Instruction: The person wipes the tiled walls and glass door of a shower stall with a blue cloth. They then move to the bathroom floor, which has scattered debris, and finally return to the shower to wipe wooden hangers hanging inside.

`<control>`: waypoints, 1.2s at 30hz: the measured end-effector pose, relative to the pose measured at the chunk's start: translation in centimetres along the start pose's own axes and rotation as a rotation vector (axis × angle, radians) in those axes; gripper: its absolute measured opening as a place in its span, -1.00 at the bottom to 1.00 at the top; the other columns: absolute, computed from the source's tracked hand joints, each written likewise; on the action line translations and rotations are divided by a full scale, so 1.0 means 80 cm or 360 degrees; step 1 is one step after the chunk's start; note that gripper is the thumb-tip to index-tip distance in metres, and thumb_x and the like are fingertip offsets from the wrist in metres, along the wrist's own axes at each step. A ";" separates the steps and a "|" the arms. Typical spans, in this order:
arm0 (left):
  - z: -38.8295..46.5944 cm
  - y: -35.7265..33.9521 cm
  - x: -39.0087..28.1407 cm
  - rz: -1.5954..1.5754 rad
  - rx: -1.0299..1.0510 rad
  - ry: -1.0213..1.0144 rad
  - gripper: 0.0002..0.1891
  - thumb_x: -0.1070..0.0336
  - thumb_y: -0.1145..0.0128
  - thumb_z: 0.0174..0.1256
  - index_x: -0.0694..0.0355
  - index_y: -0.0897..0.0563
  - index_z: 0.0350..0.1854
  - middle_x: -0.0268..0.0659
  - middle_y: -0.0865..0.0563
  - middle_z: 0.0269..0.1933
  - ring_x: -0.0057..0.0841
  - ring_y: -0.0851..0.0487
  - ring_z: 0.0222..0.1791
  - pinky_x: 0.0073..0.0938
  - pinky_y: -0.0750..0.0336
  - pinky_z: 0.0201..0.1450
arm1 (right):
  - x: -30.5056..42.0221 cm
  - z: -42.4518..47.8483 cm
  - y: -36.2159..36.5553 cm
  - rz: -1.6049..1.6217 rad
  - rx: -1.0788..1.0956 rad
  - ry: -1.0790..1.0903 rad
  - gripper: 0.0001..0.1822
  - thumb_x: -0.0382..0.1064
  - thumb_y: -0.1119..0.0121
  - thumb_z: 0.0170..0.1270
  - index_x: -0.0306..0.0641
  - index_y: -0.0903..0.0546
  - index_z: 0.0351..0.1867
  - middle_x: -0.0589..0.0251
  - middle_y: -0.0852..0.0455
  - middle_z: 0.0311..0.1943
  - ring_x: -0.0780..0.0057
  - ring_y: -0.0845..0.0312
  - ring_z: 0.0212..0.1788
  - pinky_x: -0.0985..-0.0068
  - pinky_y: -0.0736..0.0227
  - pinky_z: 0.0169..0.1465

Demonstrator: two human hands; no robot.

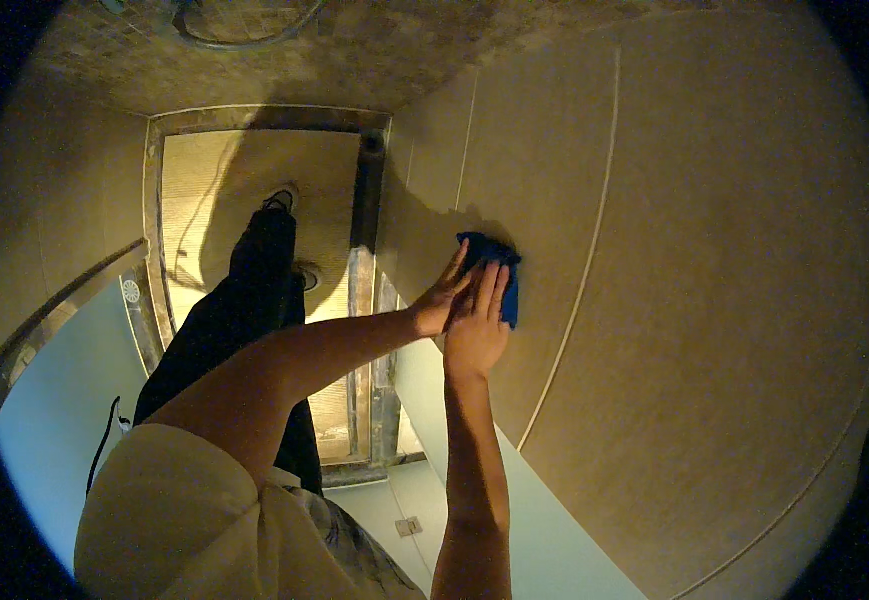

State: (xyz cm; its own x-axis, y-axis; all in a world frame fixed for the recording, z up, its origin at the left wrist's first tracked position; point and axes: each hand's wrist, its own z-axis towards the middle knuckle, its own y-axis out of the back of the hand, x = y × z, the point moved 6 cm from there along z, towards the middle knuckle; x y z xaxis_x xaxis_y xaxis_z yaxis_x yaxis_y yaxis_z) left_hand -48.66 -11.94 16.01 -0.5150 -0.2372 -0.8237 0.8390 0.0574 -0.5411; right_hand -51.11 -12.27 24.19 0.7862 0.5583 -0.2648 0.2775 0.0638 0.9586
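A blue cloth (510, 296) lies flat against the large beige wall tiles (554, 172), partly hidden under both hands. My right hand (477, 330) presses on it with fingers extended upward. Beside and partly beneath that hand, my left hand (440, 300) also rests on the cloth, its thumb and a finger spread along the cloth's left side. The hands overlap, so some of the left fingers are hidden. Pale grout lines (598, 232) run along the wall to the right of the cloth.
Below me, my shoes stand on a ribbed beige floor covering (322, 165) inside a dark stone-like border (269, 118). Pale glass panels (539, 517) flank me, one with a metal hinge (408, 526). A hose (243, 45) curves over small mosaic tiles. A dark cable (98, 450) hangs at left.
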 end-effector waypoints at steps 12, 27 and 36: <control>-0.124 -0.067 0.011 0.0652 0.0247 0.0701 -0.36 0.29 0.04 0.13 0.11 -0.01 0.28 0.04 0.10 0.30 -0.01 0.19 0.31 -0.17 0.20 0.32 | 0.010 -0.120 -0.023 -0.0705 0.0873 0.0255 -0.47 -0.26 0.09 0.14 -0.17 -0.18 0.19 0.23 -0.20 0.21 0.38 -0.06 0.27 0.43 -0.41 -0.07; 0.060 0.056 0.187 0.0282 -0.0256 0.0112 -0.29 0.15 0.04 0.14 0.36 0.04 0.26 0.04 0.01 0.29 -0.05 0.15 0.31 -0.07 0.45 0.29 | 0.002 0.127 -0.130 -0.0415 0.0086 0.0595 -0.47 -0.24 0.19 0.20 -0.21 -0.08 0.22 0.17 0.04 0.29 0.36 -0.08 0.26 0.44 -0.38 -0.01; 0.101 0.127 0.094 0.0947 -0.0430 -0.0022 -0.32 0.24 0.00 0.13 0.28 0.00 0.27 0.07 -0.01 0.28 -0.02 0.07 0.29 -0.16 0.30 0.32 | 0.039 0.186 -0.100 -0.0121 0.0447 0.0145 -0.48 -0.21 0.20 0.21 -0.12 -0.09 0.23 0.22 0.00 0.29 0.36 -0.04 0.28 0.44 -0.29 0.02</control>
State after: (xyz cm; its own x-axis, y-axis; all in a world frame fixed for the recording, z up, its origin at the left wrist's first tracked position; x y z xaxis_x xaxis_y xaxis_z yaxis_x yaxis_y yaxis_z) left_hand -42.57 -20.99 5.64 0.0276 -0.1019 -0.9944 0.9055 0.4239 -0.0183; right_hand -42.64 -23.35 14.10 0.7084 0.6332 -0.3118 0.4853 -0.1162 0.8666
